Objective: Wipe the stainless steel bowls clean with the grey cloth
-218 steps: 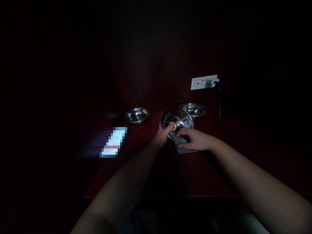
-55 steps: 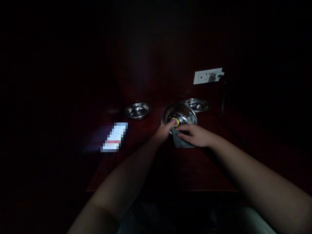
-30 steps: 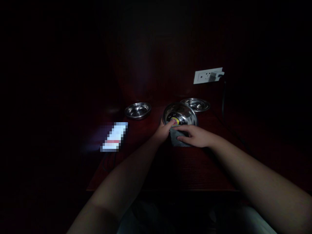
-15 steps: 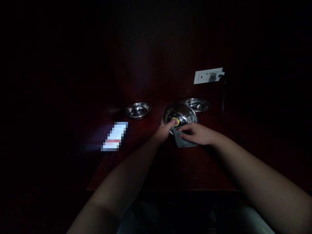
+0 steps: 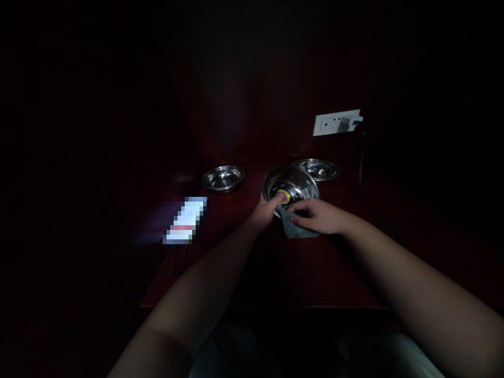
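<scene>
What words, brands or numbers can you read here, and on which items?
No text is readable.
Yellow round label in the held bowl: too small, partly under the left hand.
Bright screen: pixelated.
Wall socket plate: no legible markings.

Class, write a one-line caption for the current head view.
In dim light, the left hand grips a tilted steel bowl while the right holds a cloth at its rim.
</scene>
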`<state>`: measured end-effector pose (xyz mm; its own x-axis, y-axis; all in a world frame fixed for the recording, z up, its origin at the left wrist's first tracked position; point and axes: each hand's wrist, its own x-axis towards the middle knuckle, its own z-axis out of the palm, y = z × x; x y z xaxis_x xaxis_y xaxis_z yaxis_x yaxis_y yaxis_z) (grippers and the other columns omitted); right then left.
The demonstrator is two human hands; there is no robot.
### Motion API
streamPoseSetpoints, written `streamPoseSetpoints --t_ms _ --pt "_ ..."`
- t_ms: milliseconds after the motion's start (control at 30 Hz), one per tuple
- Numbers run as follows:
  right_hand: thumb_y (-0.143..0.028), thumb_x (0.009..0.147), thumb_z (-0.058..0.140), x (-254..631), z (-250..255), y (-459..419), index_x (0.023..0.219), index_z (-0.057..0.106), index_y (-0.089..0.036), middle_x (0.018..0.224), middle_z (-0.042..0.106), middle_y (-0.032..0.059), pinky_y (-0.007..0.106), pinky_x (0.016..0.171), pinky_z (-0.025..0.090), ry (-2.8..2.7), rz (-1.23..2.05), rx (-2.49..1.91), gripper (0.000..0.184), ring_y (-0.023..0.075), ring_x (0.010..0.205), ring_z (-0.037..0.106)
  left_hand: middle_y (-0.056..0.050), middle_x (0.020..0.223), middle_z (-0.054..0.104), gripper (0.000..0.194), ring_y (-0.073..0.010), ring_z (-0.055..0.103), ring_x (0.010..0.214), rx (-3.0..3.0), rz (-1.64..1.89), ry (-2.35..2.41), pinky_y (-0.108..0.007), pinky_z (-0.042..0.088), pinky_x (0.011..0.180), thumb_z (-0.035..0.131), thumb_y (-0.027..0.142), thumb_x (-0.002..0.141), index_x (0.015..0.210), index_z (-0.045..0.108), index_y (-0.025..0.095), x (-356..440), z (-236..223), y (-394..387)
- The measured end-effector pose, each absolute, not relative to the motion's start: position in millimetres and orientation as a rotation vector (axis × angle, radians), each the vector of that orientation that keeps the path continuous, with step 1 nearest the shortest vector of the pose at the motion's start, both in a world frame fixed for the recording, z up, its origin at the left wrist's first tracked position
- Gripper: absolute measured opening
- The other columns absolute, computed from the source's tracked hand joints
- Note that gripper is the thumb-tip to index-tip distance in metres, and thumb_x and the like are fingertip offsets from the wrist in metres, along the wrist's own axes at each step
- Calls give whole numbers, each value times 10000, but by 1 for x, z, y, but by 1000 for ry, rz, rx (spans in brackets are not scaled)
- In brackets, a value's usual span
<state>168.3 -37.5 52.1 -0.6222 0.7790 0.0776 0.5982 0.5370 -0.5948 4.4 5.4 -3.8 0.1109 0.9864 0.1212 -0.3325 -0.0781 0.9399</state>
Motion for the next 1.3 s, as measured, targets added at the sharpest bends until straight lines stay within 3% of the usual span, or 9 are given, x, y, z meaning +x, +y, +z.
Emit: streamPoseSetpoints --t_ms 1300 --pt "-369 796 491 169 49 -36 952 656 -165 731 630 10 249 588 388 -2439 753 -1152 305 127 608 518 -81 1209 580 551 -241 506 1171 1071 1331 820 -409 356 1021 680 301 673 1180 488 205 5 -1 4"
